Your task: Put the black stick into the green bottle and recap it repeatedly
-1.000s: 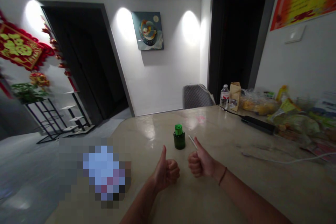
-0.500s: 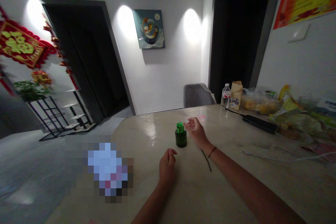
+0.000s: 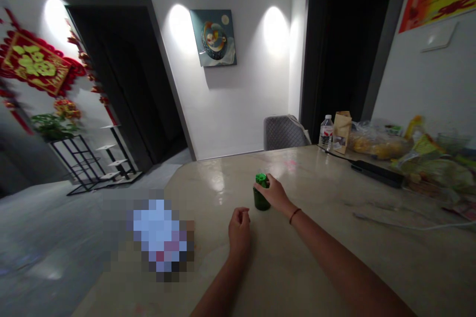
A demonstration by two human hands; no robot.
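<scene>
A small dark green bottle (image 3: 260, 202) with a bright green cap stands upright on the beige table (image 3: 316, 257). My right hand (image 3: 274, 192) wraps around the bottle's upper part, just under the cap. A thin cord bracelet is on that wrist. My left hand (image 3: 239, 227) rests on the table a little in front of the bottle, its fingers curled loosely with nothing visible in them.
Along the right wall lie a water bottle (image 3: 326, 132), a brown paper bag (image 3: 341, 132), plastic bags of food (image 3: 375, 143), a black bar-shaped object (image 3: 377, 172) and a white cable (image 3: 409, 225). A grey chair (image 3: 283, 132) stands at the far table end. A blurred patch (image 3: 159, 237) covers the left table edge.
Both thumbs-up fists dropped. My right hand reached forward and closed on the green bottle. My left hand settled onto the table with its fingers curled.
</scene>
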